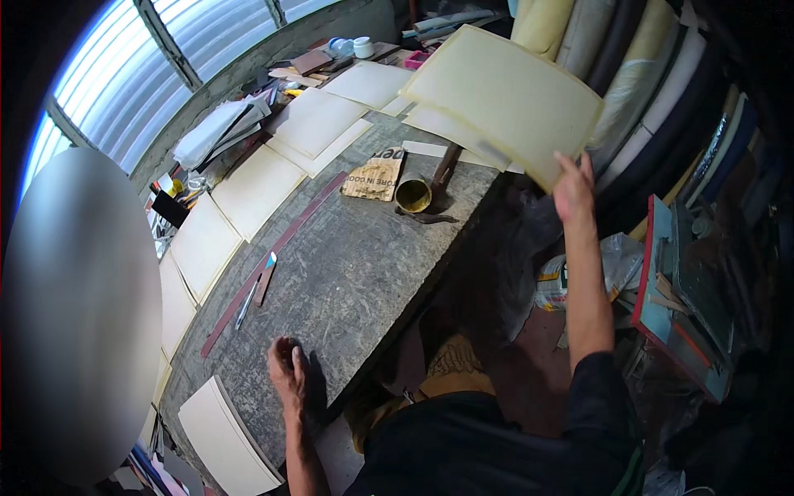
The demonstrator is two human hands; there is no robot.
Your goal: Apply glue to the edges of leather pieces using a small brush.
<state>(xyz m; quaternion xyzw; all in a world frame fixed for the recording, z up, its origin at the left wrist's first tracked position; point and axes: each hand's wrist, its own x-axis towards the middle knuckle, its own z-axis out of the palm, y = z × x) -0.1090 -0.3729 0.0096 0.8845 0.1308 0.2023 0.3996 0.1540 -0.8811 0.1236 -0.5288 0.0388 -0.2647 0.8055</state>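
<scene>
My right hand [574, 186] grips a cream board sheet [502, 99] by its near corner, tilted up above the far right end of the table. Beneath it lies another cream sheet [456, 133], partly covered. My left hand [287, 372] is loosely curled at the near table edge, thumb apart from the fingers, with nothing seen in it. Close to it are a stack of pale boards [226, 437], a pen [247, 304], a cutter-like tool [265, 282] and a long maroon strip [273, 268]. Farther off stands an open can [414, 197] with yellowish residue inside.
Cream sheets [257, 186] line the table's window side. A torn cardboard piece [374, 177] and a dark wooden handle [445, 166] lie by the can. Rolls of material [645, 105] lean at the right, above a red-edged panel [648, 273]. A blurred oval covers the left side.
</scene>
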